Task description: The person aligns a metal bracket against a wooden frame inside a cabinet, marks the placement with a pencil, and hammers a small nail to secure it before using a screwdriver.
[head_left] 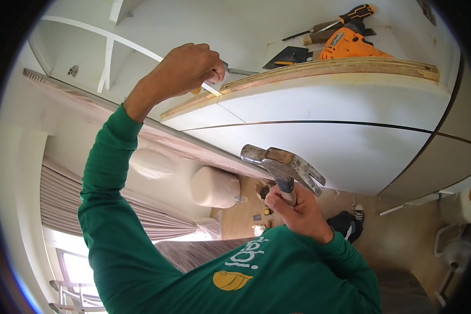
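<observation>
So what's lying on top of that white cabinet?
On the white cabinet, past its wooden edge strip, lie an orange power drill, a screwdriver with an orange-and-black handle and a dark scraper. The drill covers part of a wooden piece behind it; the rest of the top is out of view.

The left hand point(191, 68) was raised to the plywood edge point(319, 68) atop a white cabinet point(340, 120), its fingers pinched around a thin white strip point(212, 89) lying against that edge. The right hand point(295, 209) gripped a claw hammer point(282, 167) by its handle, the steel head held below the cabinet's front. On the cabinet top rested an orange power drill point(348, 44), a screwdriver point(345, 15) and a dark putty knife point(290, 56). Both arms wore green sleeves point(110, 209).
</observation>
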A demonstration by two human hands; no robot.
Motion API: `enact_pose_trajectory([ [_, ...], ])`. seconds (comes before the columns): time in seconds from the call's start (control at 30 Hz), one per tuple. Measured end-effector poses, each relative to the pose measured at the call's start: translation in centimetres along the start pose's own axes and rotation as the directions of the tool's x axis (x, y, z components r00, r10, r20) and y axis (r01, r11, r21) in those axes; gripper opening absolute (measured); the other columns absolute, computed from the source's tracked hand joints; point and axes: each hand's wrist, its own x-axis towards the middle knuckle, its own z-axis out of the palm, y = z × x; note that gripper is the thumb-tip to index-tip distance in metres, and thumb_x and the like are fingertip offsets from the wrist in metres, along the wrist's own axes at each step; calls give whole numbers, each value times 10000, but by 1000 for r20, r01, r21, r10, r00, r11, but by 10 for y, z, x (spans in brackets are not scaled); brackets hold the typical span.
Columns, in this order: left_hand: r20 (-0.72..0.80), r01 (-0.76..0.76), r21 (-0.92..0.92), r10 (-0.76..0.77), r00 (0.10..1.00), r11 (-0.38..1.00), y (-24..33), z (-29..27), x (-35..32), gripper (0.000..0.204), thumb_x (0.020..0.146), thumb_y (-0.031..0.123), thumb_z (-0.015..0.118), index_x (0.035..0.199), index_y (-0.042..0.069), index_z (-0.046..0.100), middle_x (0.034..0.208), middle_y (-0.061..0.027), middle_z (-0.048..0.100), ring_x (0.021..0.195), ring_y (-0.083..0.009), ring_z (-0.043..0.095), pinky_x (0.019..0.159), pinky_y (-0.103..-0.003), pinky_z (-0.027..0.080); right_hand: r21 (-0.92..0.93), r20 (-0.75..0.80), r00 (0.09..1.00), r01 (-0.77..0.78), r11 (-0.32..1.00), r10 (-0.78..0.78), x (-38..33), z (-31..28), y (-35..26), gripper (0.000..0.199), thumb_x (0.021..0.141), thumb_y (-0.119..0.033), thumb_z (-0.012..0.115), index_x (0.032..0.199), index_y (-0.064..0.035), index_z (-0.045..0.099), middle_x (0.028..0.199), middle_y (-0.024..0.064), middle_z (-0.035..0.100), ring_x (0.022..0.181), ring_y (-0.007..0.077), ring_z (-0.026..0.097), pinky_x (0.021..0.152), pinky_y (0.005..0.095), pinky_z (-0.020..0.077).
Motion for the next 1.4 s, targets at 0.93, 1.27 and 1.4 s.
enact_pose_trajectory([
  [0.93,-25,-8,17,9,1000,1000,4,3,4,67,965,71,666,924,81,717,874,-32,733,899,-242,658,822,-398,523,-62,79,993,87,994,-82,18,-5,49,295,1111,-280,585,1229,-10,567,905,0,607,725,57,532,644,270,448],
  [1.27,32,66,-21,-65,997,998,9,-2,5,95,979,57,629,946,72,718,854,-49,700,886,-248,633,794,-400,498,-197,35,992,125,972,-121,17,-7,22,458,1106,-237,549,1429,72,453,997,263,602,827,471,629,741,500,499],
  [1.4,31,57,15,-58,998,998,10,-2,6,84,975,60,641,948,75,719,854,-39,697,879,-245,628,792,-401,496,-239,27,992,125,963,-122,18,-6,26,421,1101,-224,551,1404,55,465,971,265,617,845,481,630,738,506,501],
])
